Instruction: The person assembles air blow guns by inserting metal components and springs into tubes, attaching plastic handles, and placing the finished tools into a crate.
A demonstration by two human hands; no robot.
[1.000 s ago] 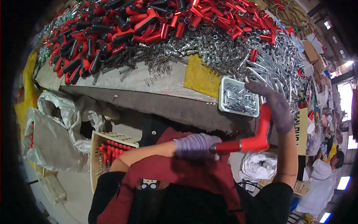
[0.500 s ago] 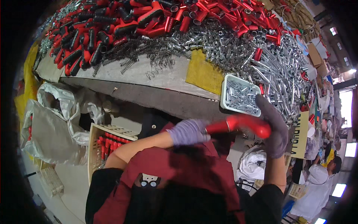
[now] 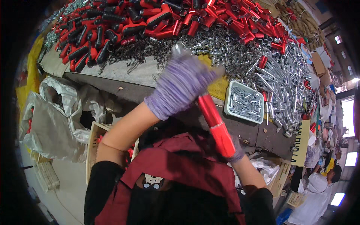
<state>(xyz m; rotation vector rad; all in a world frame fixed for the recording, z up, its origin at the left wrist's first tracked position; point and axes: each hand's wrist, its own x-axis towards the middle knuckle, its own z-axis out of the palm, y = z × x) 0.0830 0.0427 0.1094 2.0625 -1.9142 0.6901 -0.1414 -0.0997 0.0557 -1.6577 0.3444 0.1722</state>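
Observation:
A red hand tool stands slantwise in front of my chest, with a tube-like upper part and a smooth red grip. My right hand, in a greyish purple glove, is closed round the lower grip and mostly hidden behind it. My left hand, in a striped purple glove, is closed over the tool's upper end and blurred by motion. A silver metal tip sticks out above that hand, roughly in line with the tool. Right of the hands sits a pale tray of small metal pins.
Across the bench lie red-and-black handles, dark springs, red tubes and silver metal parts. A cream crate and a white sack stand at left. Another person is at far right.
My left hand has risen from near my waist to over the bench edge. The tool has swung from nearly level to steeply slanted, and my right hand has dropped toward my body.

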